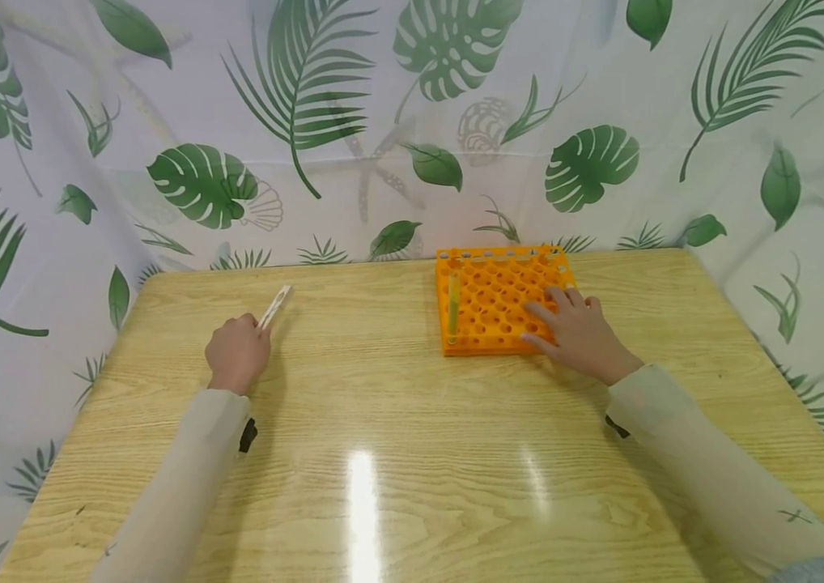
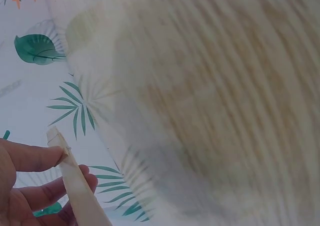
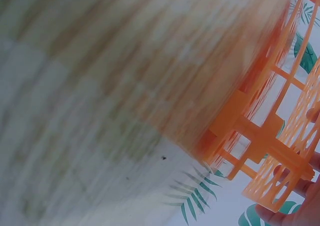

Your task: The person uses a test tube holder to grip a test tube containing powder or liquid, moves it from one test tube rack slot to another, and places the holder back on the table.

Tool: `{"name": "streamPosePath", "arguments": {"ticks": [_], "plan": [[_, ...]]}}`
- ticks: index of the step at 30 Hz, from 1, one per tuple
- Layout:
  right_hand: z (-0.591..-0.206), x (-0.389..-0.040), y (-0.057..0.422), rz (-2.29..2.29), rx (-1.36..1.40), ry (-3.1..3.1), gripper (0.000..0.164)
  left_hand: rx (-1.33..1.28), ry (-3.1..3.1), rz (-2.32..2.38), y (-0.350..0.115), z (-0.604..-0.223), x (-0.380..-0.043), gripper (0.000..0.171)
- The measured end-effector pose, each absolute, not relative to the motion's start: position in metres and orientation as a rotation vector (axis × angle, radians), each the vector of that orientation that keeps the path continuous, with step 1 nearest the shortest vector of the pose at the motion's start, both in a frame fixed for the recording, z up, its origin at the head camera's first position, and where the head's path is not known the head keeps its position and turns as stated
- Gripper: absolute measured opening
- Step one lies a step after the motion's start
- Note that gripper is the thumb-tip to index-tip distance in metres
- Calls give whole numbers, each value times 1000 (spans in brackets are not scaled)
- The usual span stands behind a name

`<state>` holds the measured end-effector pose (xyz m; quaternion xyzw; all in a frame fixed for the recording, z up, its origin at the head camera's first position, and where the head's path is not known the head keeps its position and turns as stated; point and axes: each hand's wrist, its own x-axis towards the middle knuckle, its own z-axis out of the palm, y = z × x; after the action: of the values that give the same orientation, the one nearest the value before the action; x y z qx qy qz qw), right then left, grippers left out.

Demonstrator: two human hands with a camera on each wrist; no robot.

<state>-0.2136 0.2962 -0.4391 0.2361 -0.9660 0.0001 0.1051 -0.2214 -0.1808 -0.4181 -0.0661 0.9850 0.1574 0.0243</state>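
Note:
My left hand grips a pale, wooden-looking test tube clamp over the left part of the table, its slotted tip pointing up and right. In the left wrist view, the thumb and fingers pinch the clamp from both sides. An orange test tube rack full of round holes stands at the back, right of centre. Along its left side runs a test tube with yellow-green liquid. My right hand rests at the rack's right side, fingers spread over its top. In the right wrist view, fingertips show beside the rack.
The wood-grain table reaches back to a white curtain with green leaf prints, which also hangs along both sides. A clear thin rod or tube lies across the rack's far edge.

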Motion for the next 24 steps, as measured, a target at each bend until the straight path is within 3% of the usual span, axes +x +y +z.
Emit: {"name": "streamPosePath", "arguments": {"ticks": [24], "plan": [[-439, -213, 296, -12, 692, -2834, 52, -261, 2998, 494, -190, -436, -221, 27]]}}
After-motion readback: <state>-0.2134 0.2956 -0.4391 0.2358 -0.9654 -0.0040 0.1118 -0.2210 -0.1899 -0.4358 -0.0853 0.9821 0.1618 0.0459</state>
